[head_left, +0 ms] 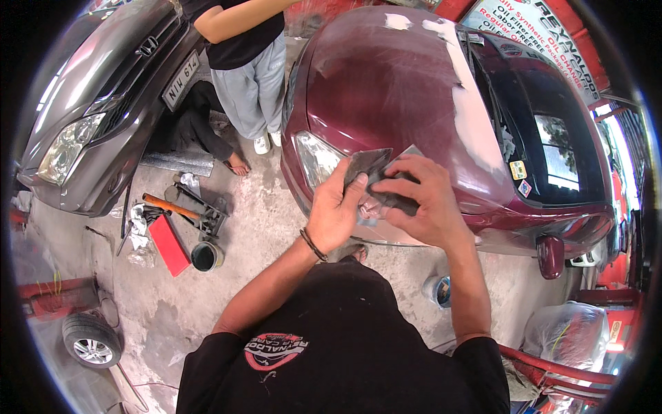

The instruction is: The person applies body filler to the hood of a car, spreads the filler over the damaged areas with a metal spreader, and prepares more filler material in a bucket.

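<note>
Both of my hands are raised together over the front corner of a maroon car (386, 90), beside its headlight (316, 155). My left hand (331, 214) is closed on a thin, dark grey flat piece (367, 163), its thumb pressed on the face. Fingers bent, my right hand (431, 203) grips a second thin flat piece (412, 150) with a pale corner. The two pieces meet or overlap between my hands. Whether they are spreaders or sandpaper I cannot tell. A pinkish smear (371, 205) shows below them. Pale pink filler (476, 124) covers the hood's edge near the windshield.
A grey car (103, 90) stands at the left. Near it are a person in grey trousers (252, 90) and another person's leg (203, 127). A floor jack (203, 214), red panel (169, 245), dark-filled can (205, 257), blue bucket (439, 291) and wheel (92, 343) are on the floor.
</note>
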Motion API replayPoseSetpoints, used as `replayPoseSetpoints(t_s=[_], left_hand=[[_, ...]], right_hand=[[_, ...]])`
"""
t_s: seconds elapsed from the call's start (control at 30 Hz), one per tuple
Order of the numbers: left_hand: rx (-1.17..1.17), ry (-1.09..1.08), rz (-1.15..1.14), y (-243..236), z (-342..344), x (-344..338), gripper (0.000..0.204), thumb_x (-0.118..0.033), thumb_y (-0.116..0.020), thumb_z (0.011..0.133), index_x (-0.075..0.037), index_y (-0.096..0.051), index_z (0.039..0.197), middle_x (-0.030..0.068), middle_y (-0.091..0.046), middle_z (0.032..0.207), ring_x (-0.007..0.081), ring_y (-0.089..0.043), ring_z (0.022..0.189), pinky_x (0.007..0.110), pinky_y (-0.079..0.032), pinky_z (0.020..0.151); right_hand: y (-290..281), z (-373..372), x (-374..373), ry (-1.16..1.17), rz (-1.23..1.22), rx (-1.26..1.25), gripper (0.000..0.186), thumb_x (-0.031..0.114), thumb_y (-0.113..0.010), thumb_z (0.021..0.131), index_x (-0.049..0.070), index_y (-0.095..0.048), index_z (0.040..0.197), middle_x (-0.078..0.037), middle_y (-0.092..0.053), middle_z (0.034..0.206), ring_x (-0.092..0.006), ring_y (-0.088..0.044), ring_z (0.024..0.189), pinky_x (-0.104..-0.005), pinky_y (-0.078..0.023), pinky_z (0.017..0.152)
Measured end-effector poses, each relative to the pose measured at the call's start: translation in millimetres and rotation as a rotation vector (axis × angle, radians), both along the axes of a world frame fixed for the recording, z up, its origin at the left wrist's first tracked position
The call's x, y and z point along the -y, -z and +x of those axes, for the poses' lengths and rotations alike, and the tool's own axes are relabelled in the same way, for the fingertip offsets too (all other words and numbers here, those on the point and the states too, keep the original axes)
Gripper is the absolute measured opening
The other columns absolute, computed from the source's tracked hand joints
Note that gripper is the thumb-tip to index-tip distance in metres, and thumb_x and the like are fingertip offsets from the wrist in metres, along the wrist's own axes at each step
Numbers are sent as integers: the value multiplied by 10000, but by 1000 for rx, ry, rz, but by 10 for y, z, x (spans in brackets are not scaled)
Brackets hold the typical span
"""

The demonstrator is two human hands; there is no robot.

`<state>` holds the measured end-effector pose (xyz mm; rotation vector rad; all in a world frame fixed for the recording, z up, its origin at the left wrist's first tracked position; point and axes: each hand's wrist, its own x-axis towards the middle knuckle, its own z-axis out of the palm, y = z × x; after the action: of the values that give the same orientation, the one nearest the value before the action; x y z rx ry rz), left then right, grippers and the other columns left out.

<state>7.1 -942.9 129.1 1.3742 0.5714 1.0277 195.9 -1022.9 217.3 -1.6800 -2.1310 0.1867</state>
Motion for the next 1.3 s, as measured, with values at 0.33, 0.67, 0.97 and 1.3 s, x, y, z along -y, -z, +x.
replayPoseSetpoints(t_s=[0.33, 0.67, 0.97, 1.3], left_hand=[[30, -220, -16, -51, -18, -160, 286, -129, -527, 1108, 33, -599, 1334, 152, -748, 1072, 172, -696, 987, 337, -559, 880], [528, -2, -850, -32, 187, -112, 305, -165, -577, 1098, -76, -577, 1390, 85, -709, 1242, 233, -725, 1101, 409, -595, 975], [985, 749, -971, 670, 283, -221, 387, -383, -628, 1087, -79, -626, 1325, 12, -711, 1095, 117, -649, 778, 289, -564, 677], [866, 690, -1048, 774, 566, 125, 415, -413, -462, 1141, -136, -528, 1444, 80, -600, 1343, 213, -586, 1302, 420, -517, 1094]], right_hand=[[254, -268, 219, -56, -140, -51, 397, 273, -825, 719, 245, -823, 1115, -16, -662, 1219, -313, -577, 1305, -517, -389, 1114], [574, -322, 244, 19, 151, -904, 464, 147, -871, 717, 103, -806, 1174, -88, -651, 1352, -301, -543, 1397, -493, -378, 1185], [369, -81, 417, 74, 88, -428, 460, 209, -897, 726, 173, -810, 1176, -61, -670, 1298, -328, -572, 1379, -511, -441, 1156], [366, -158, 178, 49, 123, -683, 424, 120, -875, 782, 94, -807, 1200, -88, -695, 1273, -280, -629, 1322, -409, -462, 1138]])
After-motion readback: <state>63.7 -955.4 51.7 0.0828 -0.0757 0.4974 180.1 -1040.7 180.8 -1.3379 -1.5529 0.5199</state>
